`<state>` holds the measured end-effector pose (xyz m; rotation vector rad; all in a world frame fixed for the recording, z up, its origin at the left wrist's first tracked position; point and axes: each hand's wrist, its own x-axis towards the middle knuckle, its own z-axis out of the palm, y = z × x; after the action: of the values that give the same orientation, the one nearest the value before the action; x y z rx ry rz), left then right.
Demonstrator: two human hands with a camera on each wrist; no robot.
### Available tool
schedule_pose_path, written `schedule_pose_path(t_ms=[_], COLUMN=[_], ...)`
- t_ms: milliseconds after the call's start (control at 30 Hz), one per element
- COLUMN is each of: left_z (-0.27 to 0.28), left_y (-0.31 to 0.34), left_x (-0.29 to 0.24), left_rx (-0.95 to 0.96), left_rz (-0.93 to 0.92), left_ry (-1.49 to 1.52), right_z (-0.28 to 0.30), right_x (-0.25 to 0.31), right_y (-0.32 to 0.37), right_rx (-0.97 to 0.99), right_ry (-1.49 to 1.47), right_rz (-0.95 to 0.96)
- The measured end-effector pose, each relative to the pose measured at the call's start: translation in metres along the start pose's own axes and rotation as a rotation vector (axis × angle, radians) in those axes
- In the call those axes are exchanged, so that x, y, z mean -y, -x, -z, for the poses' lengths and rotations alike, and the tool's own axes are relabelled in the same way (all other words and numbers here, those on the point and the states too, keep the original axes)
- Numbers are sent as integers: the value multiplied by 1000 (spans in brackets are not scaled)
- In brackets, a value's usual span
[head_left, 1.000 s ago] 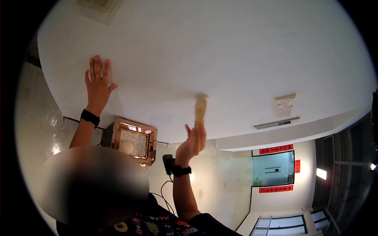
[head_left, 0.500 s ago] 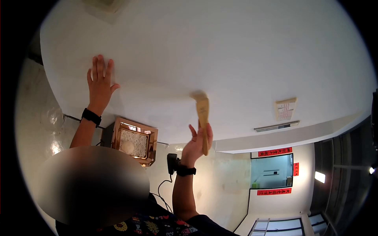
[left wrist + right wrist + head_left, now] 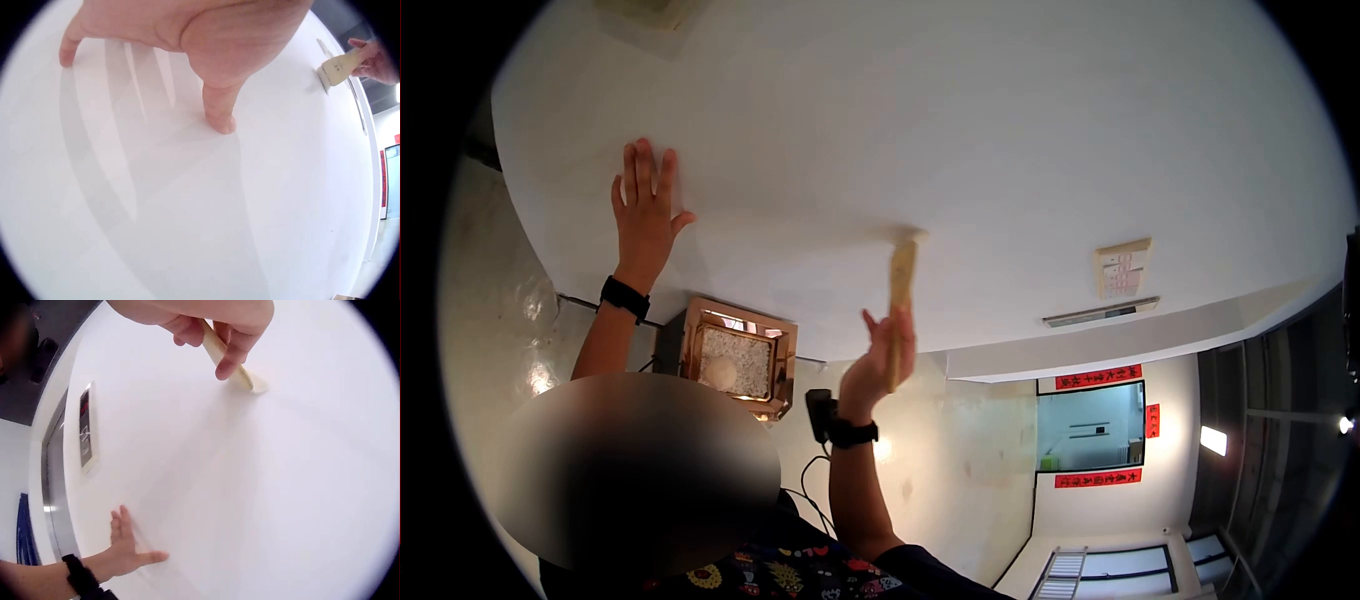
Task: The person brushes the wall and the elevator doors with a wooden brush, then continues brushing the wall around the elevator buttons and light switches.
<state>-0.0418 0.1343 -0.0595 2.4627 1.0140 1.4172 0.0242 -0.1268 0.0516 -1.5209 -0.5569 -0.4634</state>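
A flat brush with a pale wooden handle is gripped by my right hand, its bristles against the white wall. In the right wrist view the fingers curl round the handle and the bristle tip meets the surface. My left hand rests on the wall to the left, fingers spread. Its thumb and fingertips touch the surface in the left wrist view, where the brush shows at the upper right.
A copper-coloured box holding pale granules and a round object stands below the left hand. A framed panel and a grey strip are on the wall at the right. Beyond are a glass door and red banners. A cable hangs by the right wrist.
The brush first swung slightly right with its bristles bent left, then came back left with them tilted right. The right hand moved with it; the left hand has stayed on the wall.
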Motion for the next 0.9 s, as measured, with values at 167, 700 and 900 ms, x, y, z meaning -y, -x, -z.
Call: schedule_pose_path(t_ms=[167, 700, 900], left_z=[2, 2, 2], left_y=[-2, -1, 0], left_x=[-1, 0, 0], left_rx=[-13, 13, 12], left_rz=[-11, 6, 8], left_ry=[-2, 24, 4], right_z=[-15, 49, 36], right_x=[-1, -7, 1], right_y=[23, -29, -33], right_rx=[424, -318, -241], right_ry=[-280, 7, -14], right_rz=[-107, -66, -51])
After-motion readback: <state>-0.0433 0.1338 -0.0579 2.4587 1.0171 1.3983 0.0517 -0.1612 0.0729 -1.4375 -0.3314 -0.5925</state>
